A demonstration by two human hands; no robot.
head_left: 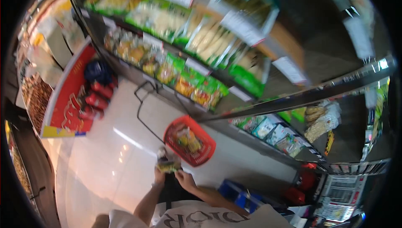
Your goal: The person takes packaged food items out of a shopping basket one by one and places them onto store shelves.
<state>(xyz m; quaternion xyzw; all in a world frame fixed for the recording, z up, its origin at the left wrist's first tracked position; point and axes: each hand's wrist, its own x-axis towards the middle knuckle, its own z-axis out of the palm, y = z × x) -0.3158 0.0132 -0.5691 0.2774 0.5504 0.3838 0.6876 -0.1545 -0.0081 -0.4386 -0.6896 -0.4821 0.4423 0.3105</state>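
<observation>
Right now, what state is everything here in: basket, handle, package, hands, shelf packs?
Red basket: on the floor, part-filled.
Black handle: extended.
Package: held.
Left hand: closed on the package.
Right hand: at its edge, grip unclear.
Shelf packs: lined up in rows.

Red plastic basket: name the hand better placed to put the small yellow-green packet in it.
Right hand, probably: it and the left hand both hold the packet, but the basket lies ahead, towards the right hand's side.

Basket on floor — before shelves, packets inside, display stand left.
</observation>
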